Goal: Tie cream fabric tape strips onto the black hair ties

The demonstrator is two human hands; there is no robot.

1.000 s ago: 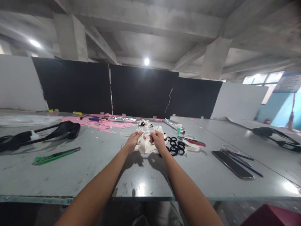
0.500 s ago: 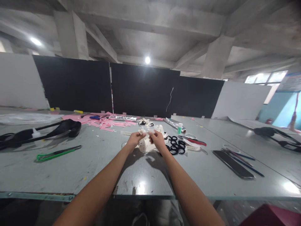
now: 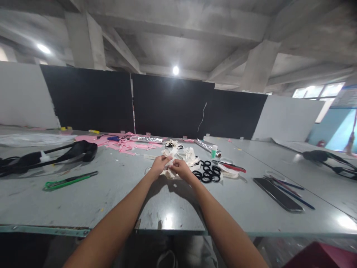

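Both hands meet over the middle of the grey table (image 3: 83,201), working a small cream-coloured strip (image 3: 169,160) between them. The left hand (image 3: 159,166) pinches one end of the strip with its grip closed on it, thumb against fingertips. The right hand (image 3: 180,169) is pressed close beside it, fingers curled in on the same strip, so the two grips touch or nearly touch. What exactly the fingers do to the strip is too small to tell.

Just beyond the hands lies a loose heap of cream strips (image 3: 187,155), and the held strip sits at the near edge of that heap, slightly above the table. To the right of the heap a cluster of black rings (image 3: 208,172) lies flat, touching one another. The rings look untouched for now, and the heap looks only partly worked through, so my judgement is that the work is somewhere in the middle, with many pieces left.

Farther off lie pink scraps (image 3: 122,146), a green-handled tool (image 3: 67,181) at the left, a small green bottle (image 3: 213,151), a red-handled tool (image 3: 232,168) and a dark phone (image 3: 277,194) at the right.
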